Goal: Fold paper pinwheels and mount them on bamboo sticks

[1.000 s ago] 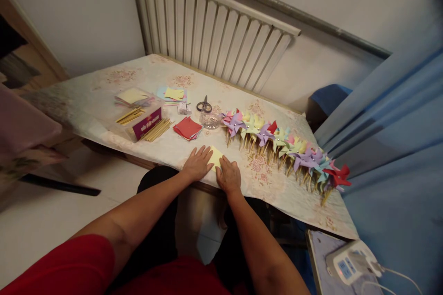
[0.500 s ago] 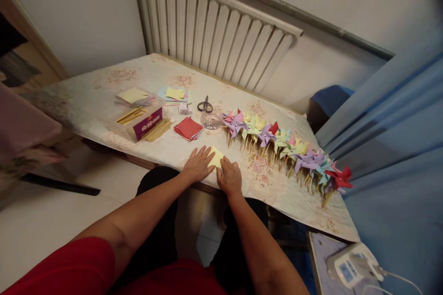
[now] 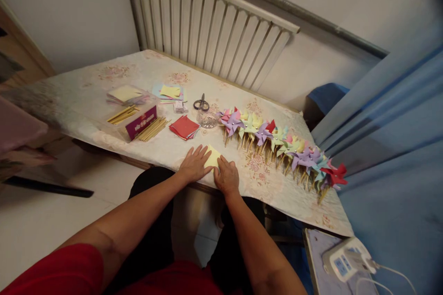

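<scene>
A small yellow paper sheet (image 3: 213, 155) lies at the table's front edge between my two hands. My left hand (image 3: 194, 165) rests on its left side, fingers spread and flat, with the fingertips on the paper. On the lower right, my right hand (image 3: 227, 177) presses down with fingers stretched forward and fairly close together, the tips at the paper's edge. Just beyond my hands sits a stack of red paper squares (image 3: 184, 127). Near it are a clear dish of small shiny pieces (image 3: 207, 120) and dark-handled scissors (image 3: 201, 103).
Finished paper pinwheels (image 3: 263, 133) on sticks line the table's right side. To the left lie wooden sticks (image 3: 153, 129), a purple-labelled box (image 3: 141, 122), yellow sheets (image 3: 125, 93) and a small white box (image 3: 180, 107). A power strip (image 3: 346, 258) stands at lower right.
The view has shifted slightly, so everything sits a little further left in the picture. Both hands stay on the yellow paper in nearly the same pose.
</scene>
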`<act>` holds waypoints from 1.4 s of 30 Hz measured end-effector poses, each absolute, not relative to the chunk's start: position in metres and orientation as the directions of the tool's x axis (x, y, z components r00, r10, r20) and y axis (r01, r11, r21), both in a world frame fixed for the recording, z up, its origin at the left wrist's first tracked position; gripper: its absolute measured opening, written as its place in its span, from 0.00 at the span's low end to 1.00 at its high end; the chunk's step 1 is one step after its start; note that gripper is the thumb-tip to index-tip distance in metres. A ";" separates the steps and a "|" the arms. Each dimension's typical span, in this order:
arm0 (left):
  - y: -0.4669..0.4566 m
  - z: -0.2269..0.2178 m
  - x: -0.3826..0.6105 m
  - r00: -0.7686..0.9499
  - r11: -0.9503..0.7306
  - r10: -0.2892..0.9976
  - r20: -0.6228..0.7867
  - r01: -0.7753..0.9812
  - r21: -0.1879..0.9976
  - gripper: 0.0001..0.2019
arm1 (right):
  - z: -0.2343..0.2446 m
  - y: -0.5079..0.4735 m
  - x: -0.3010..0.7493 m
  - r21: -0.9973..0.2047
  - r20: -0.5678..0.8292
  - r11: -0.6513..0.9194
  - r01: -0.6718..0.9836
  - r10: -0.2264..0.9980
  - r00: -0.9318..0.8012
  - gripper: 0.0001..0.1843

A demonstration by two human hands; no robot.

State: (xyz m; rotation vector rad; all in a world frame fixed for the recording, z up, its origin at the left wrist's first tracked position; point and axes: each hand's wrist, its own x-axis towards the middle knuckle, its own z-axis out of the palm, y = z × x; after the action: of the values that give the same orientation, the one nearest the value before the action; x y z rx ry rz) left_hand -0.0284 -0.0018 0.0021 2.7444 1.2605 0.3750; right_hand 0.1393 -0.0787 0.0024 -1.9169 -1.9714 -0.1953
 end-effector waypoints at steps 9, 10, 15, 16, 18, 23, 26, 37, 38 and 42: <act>0.003 -0.001 -0.030 0.607 -0.651 0.758 0.237 0.723 0.231 0.35 | 0.007 -0.077 0.138 -0.142 0.342 0.019 0.990 0.939 0.031 0.23; 0.005 -0.002 -0.029 0.594 -0.641 0.767 0.243 0.726 0.248 0.35 | 0.007 -0.077 0.138 -0.144 0.340 0.013 0.990 0.940 0.037 0.22; 0.018 0.004 -0.026 0.388 -0.452 0.891 0.234 0.798 0.398 0.32 | 0.007 -0.077 0.138 -0.155 0.332 -0.013 0.988 0.941 0.064 0.23; 0.021 0.007 -0.024 0.347 -0.405 0.914 0.210 0.813 0.418 0.32 | 0.007 -0.077 0.138 -0.159 0.334 -0.016 0.987 0.940 0.069 0.24; 0.026 0.012 -0.021 0.306 -0.341 0.940 0.151 0.832 0.439 0.31 | 0.007 -0.077 0.138 -0.173 0.340 -0.021 0.985 0.937 0.080 0.24; 0.036 0.028 -0.015 0.308 -0.286 0.951 0.019 0.857 0.429 0.27 | 0.004 -0.077 0.138 -0.225 0.369 -0.028 0.974 0.923 0.112 0.24; 0.039 0.032 -0.014 0.339 -0.304 0.940 -0.025 0.872 0.384 0.24 | 0.002 -0.077 0.138 -0.253 0.382 -0.029 0.967 0.915 0.127 0.24; 0.056 0.039 -0.015 0.364 -0.130 0.918 -0.160 0.656 0.744 0.25 | -0.009 -0.074 0.141 -0.508 0.494 -0.055 0.859 0.799 0.344 0.23; 0.056 0.042 -0.015 0.379 -0.090 0.912 -0.158 0.559 0.824 0.24 | -0.008 -0.074 0.141 -0.563 0.482 -0.082 0.822 0.776 0.407 0.23; 0.056 0.061 -0.012 0.453 0.185 0.871 -0.192 0.060 0.981 0.25 | 0.000 -0.071 0.142 -0.779 0.374 -0.119 0.615 0.698 0.610 0.22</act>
State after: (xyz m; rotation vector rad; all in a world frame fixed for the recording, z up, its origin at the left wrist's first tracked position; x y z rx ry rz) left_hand -0.0121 0.0563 0.0610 1.2651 0.9525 0.7141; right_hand 0.1423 -0.0705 -0.0005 -1.8089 -1.0645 0.1013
